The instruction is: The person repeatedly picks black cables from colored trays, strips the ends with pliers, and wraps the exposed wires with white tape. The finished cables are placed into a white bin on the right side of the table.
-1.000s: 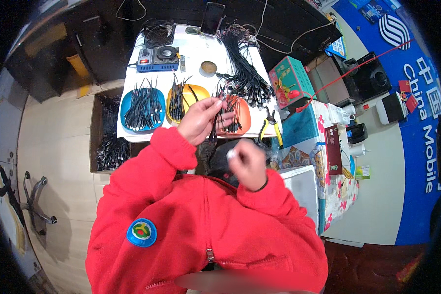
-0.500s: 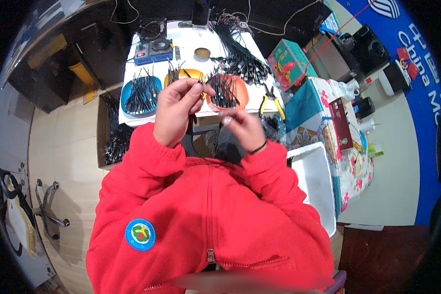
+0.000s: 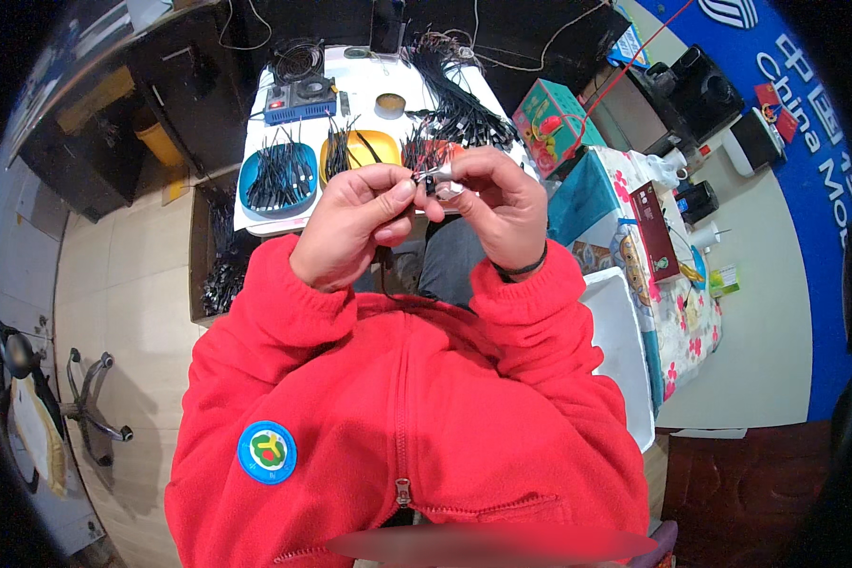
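Observation:
In front of my chest, at the table's near edge, my two hands meet. My left hand [image 3: 350, 227] pinches a thin black cable [image 3: 384, 260], whose length hangs down below the fingers. Thumb and forefinger of my right hand [image 3: 504, 210] close on a small silvery-white piece [image 3: 451, 188], held against the cable's end; its exact kind is too small to tell. Just beyond the fingers stand a blue tray [image 3: 280, 204], a yellow tray [image 3: 385, 145] and an orange tray [image 3: 456, 150], each with short black cables in it. My right hand partly covers the orange tray.
Toward the back are a blue device with a red switch [image 3: 299, 111], a round tin [image 3: 389, 101] and a heap of black cables [image 3: 459, 95]. A green box [image 3: 546, 123] and a white bin [image 3: 617, 355] stand to the right. At left is a cardboard box [image 3: 199, 256] of cables.
My right hand has moved up to my left hand, bringing the silvery-white piece to the cable end. The yellow-handled pliers on the table are now hidden behind my right hand.

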Tool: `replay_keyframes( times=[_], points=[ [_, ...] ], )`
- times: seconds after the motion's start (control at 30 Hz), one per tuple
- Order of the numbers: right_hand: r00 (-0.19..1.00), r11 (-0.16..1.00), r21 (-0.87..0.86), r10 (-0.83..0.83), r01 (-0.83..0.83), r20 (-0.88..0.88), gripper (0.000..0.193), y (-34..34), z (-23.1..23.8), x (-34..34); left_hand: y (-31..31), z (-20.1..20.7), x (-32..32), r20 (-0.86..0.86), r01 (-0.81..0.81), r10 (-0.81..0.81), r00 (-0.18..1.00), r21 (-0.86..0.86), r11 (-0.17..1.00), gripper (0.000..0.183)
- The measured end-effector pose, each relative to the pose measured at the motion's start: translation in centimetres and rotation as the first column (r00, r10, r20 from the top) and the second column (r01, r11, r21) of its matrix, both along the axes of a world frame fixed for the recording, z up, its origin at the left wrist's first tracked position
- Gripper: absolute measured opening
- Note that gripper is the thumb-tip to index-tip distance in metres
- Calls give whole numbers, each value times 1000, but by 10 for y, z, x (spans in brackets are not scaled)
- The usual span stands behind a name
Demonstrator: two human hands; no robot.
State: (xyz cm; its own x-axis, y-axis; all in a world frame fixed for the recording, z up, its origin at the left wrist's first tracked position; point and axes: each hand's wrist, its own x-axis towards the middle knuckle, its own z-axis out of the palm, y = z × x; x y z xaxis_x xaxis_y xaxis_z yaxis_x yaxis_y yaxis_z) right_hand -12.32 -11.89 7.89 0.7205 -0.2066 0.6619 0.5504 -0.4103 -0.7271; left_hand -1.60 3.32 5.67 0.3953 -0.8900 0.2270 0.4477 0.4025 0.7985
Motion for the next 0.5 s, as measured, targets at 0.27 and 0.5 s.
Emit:
replay_keyframes(
  times=[0.27,0.5],
  points=[
    [972,955,183,-225,233,-62,12,25,22,-7,-18,32,9,648,-460,728,-221,-728,508,11],
    [991,993,53,-100,105,-86,25,19,17,-37,-9,23,0,468,-295,276,840,-32,955,13]
  ],
)
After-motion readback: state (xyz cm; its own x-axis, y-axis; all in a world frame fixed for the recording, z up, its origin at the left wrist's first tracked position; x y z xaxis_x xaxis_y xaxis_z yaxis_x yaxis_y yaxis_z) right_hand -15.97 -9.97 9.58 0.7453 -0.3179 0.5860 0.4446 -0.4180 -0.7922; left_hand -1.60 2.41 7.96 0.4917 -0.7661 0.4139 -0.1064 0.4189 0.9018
